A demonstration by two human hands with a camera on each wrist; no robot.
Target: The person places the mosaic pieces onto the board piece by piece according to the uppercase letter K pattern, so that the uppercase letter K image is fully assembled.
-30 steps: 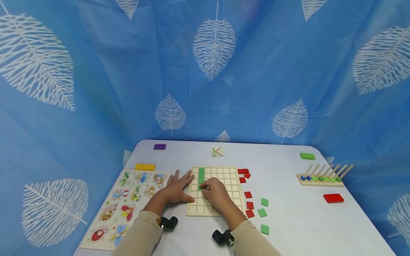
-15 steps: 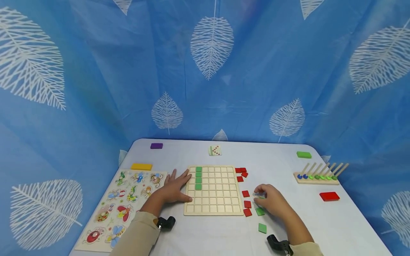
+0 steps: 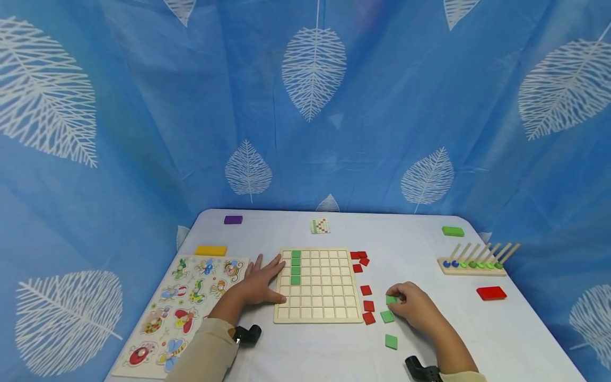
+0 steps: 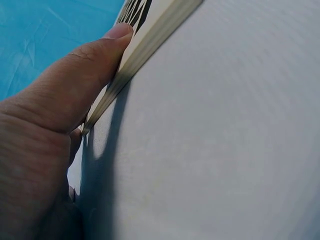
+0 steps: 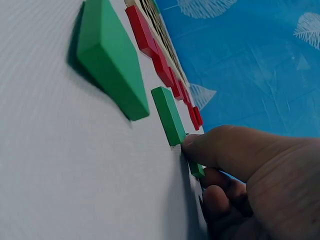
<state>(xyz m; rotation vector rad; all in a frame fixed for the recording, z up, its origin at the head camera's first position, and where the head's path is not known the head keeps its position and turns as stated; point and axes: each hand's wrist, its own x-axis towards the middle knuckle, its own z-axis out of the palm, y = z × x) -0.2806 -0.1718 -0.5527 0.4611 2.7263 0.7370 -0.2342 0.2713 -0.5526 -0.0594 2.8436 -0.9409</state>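
Observation:
A wooden grid board (image 3: 326, 291) lies mid-table with a column of green square tiles (image 3: 296, 271) in its second column from the left. My left hand (image 3: 258, 284) rests at the board's left edge, fingers spread; in the left wrist view the thumb (image 4: 95, 62) presses on its rim. Right of the board, my right hand (image 3: 417, 307) pinches a green tile (image 3: 391, 300) at the table surface between thumb and fingers, and the right wrist view shows that tile (image 5: 196, 170) partly covered by the thumb. Two more green tiles (image 3: 391, 341) lie nearer me.
Several red tiles (image 3: 368, 306) line the board's right side. An insect picture puzzle (image 3: 164, 313) lies at left, a pattern card (image 3: 320, 226) behind the board. A peg rack with beads (image 3: 472, 268) stands at right, near red (image 3: 491, 293) and green (image 3: 453, 231) blocks.
My right hand has left the fourth green tile set in the board and moved right to the loose green tiles, its fingers closing on one. The left hand has stayed at the board's edge.

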